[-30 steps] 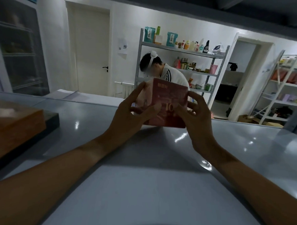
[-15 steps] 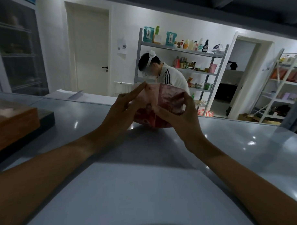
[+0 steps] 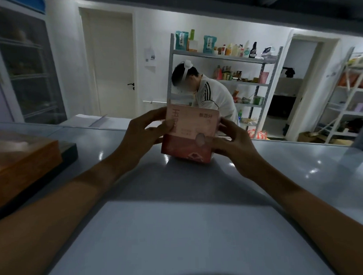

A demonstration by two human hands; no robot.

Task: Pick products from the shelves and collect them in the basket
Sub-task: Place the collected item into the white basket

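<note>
Pink-and-red, the carton (image 3: 189,133) now stands upright with its base on the grey bench (image 3: 179,230), where half a second ago it was tipped mid-turn between the hands. The left hand (image 3: 144,133) grips its left edge, the right hand (image 3: 231,145) its lower right corner. No basket is in view, so collecting it remains undone.
</note>
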